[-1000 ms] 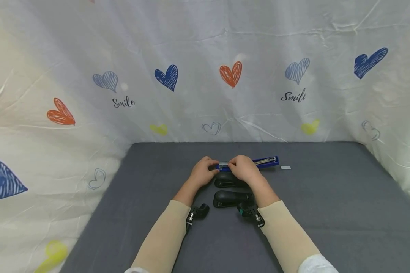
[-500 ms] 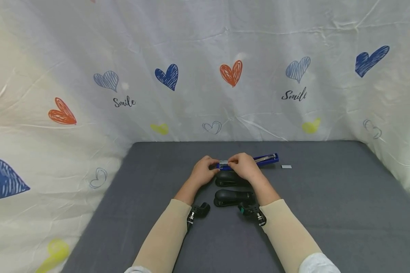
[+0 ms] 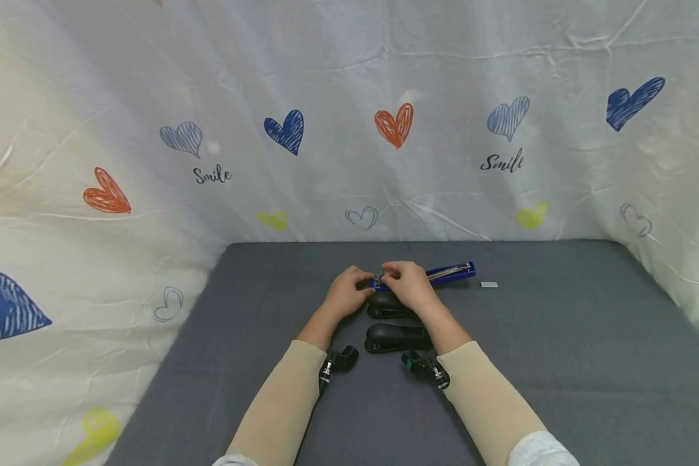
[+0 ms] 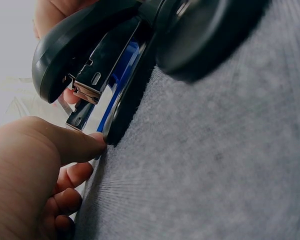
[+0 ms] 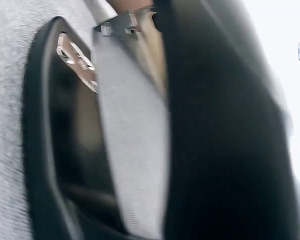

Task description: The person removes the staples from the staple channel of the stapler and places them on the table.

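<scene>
A blue stapler [image 3: 451,274] lies opened out at the back of the table, its long metal inside facing up. My left hand [image 3: 345,292] grips its left end; in the left wrist view, the thumb [image 4: 82,145] presses beside the blue base [image 4: 122,62]. My right hand [image 3: 410,285] is over the stapler's left part, thumb and forefinger bent close together at the metal channel [image 3: 377,281]. Whether they pinch anything is too small to tell. Just in front lies a black stapler [image 3: 391,305], which hides much of the work in the left wrist view.
A second black stapler [image 3: 396,338] lies nearer the person, between the forearms. To the right of the blue stapler is a small pale strip [image 3: 488,285] on the grey tabletop [image 3: 559,336]. A white curtain [image 3: 338,188] printed with hearts hangs behind the table.
My right hand has shifted slightly left along the blue stapler, and its fingers now cover the silvery strip that showed between the hands. The left hand stays in place.
</scene>
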A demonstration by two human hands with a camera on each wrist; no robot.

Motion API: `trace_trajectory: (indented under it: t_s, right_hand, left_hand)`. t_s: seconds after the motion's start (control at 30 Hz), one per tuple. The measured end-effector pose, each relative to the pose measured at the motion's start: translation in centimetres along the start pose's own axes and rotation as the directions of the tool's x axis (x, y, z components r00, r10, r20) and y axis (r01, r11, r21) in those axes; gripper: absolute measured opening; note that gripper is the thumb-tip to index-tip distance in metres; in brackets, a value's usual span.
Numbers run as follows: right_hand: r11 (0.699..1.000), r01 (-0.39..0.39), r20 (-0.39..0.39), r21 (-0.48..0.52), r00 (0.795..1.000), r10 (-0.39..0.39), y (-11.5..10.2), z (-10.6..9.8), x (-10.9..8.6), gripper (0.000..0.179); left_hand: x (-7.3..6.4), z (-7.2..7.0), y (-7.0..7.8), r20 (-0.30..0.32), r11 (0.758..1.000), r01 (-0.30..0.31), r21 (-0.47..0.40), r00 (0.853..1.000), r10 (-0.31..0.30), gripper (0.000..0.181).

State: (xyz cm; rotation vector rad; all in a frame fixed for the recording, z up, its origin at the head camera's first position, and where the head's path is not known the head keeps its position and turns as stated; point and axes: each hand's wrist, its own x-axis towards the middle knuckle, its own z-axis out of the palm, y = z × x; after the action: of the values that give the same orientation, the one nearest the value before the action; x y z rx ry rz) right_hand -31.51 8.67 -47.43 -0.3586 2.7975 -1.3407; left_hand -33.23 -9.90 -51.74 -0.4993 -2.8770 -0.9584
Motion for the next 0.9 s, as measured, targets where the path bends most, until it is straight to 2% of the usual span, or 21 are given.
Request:
trace_trajectory:
  t_s: [0.1, 0.33, 0.47, 0.63, 0.9]
  right_hand:
    - [1.0, 0.008, -0.023, -0.002, 1.0, -0.008, 0.0, 0.3, -0.1, 0.034]
    - [0.998, 0.054, -0.146, -0.018, 0.988, -0.056, 0.5, 1.1, 0.1, 0.027]
    - [0.996, 0.084, -0.173, -0.028, 0.981, -0.088, 0.6, 1.2, 0.2, 0.025]
    - [0.996, 0.086, -0.165, 0.012, 0.983, -0.082, 0.1, 0.4, 0.1, 0.025]
    - [0.992, 0.044, -0.104, 0.115, 0.994, -0.032, -0.5, -1.6, 0.0, 0.026]
  left_hand:
    - [-0.1, -0.1, 0.1, 0.003, 1.0, 0.001, -0.004, 1.0, -0.001, 0.033]
    - [-0.1, -0.1, 0.3, 0.002, 1.0, -0.005, -0.012, 1.0, 0.005, 0.033]
    - [-0.1, 0.0, 0.1, 0.0, 1.0, -0.011, -0.003, 1.0, 0.011, 0.033]
    - [0.0, 0.0, 0.0, 0.0, 1.0, -0.023, 0.004, 1.0, 0.023, 0.034]
    - [0.0, 0.0, 0.0, -0.01, 1.0, -0.022, 0.004, 1.0, 0.022, 0.034]
